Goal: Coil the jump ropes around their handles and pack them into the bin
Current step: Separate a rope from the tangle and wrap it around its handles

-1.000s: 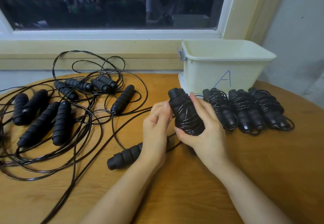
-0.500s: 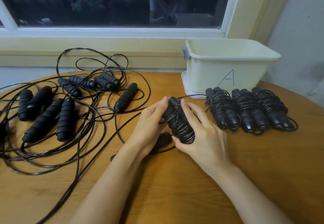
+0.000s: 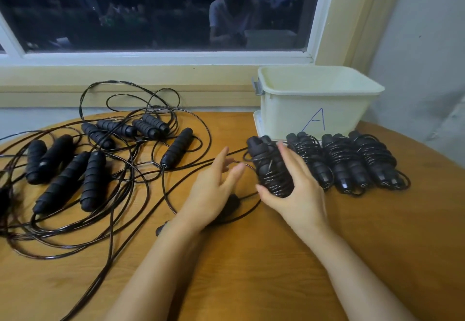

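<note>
Loose jump ropes are lying tangled left of the left hand, which is hovering empty, fingers spread. The right hand is gripping a coiled jump rope; three coiled bundles are lying just right of it, with the bin standing beyond.

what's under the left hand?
A loose black jump rope handle lies on the table beneath the left hand and wrist. One end shows by the palm, the other left of the forearm; its middle is covered.
</note>
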